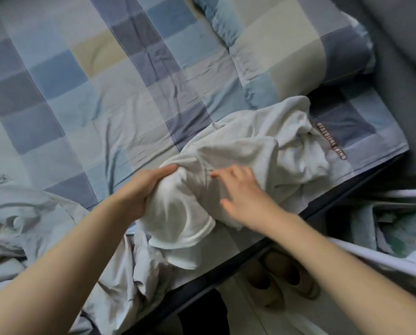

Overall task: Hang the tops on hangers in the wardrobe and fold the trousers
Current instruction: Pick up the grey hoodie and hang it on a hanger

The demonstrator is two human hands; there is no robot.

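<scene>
I observed the white top [226, 170] crumpled on the checked bed [105, 81], at 5 o'clock of frame centre. Left hand [141, 189] gripped its bunched end. Right hand [240, 192] rested on it, fingers spread and relaxed. Pillow [286, 42] at 1 o'clock.

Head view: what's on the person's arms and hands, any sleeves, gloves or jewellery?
Both forearms are bare as far as the frame shows, with no sleeve in view. The left hand and right hand wear no gloves; no rings, watch or bracelets show.
</scene>
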